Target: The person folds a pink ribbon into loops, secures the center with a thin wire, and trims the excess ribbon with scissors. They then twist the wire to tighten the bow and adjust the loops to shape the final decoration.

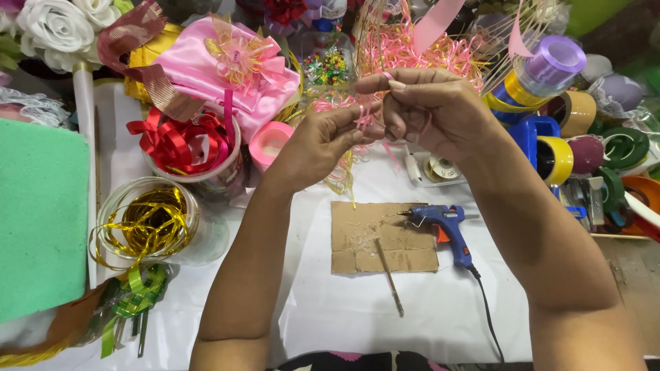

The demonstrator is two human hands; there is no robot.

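From the head camera, a thin pink ribbon [362,118] is being worked up in the air above the table [357,309], between the two hands. The left hand [317,144] is closed on it, thumb and forefinger pinched narrow around the strand; the right hand [430,110] is curled in from the other side, its fingers [375,82] closed over a small loop of the same ribbon. The strand is seen running straight from one pinch to the other, with a curl hanging down below the left fingers.

The step in hand looks like forming or twisting a loop (a bow in the making, by the look of it). A steady pinch would be called for next, so the loop is not lost.

Directly beneath the hands, a cardboard piece [381,237] is laid flat, with a blue glue gun [447,230] resting at its right edge and a thin stick [389,275] across its lower edge. Tape rolls [550,75] are stacked to the right, a jar of red ribbon [189,148] to the left.
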